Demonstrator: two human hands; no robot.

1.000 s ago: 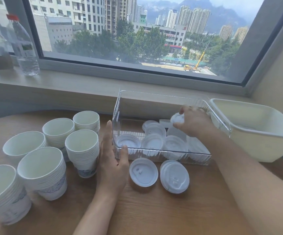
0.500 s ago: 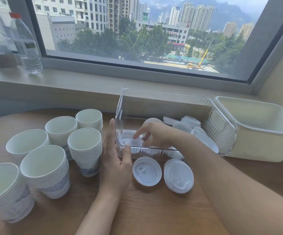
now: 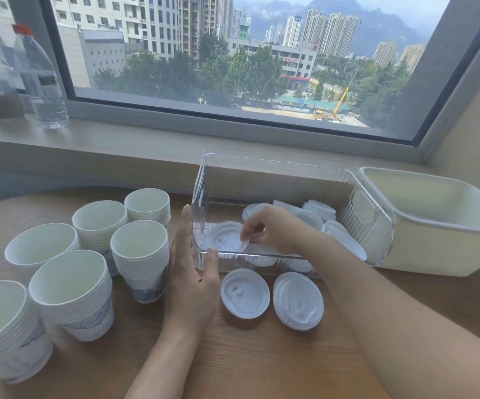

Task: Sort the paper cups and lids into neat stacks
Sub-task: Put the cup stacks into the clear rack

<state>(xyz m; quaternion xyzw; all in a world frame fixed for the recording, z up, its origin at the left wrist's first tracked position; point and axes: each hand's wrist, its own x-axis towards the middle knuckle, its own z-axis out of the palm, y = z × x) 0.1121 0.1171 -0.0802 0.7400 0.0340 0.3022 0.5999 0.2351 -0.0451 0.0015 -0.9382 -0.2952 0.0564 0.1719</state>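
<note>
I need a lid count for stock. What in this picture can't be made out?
- Lids under the right hand and forearm in the clear bin: covered, head view.
- Lid pile on the table: layers hidden from above.
- Nearest cup stack: cut off by the left edge.

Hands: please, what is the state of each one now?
Left hand: open, flat against the clear bin.
Right hand: pinching a white lid inside the bin.

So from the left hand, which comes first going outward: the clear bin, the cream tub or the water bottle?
From the left hand:
1. Clear bin, touching it, thumb and fingers at its near left corner.
2. Cream tub, far right, beyond the bin.
3. Water bottle, back left on the windowsill.
</note>
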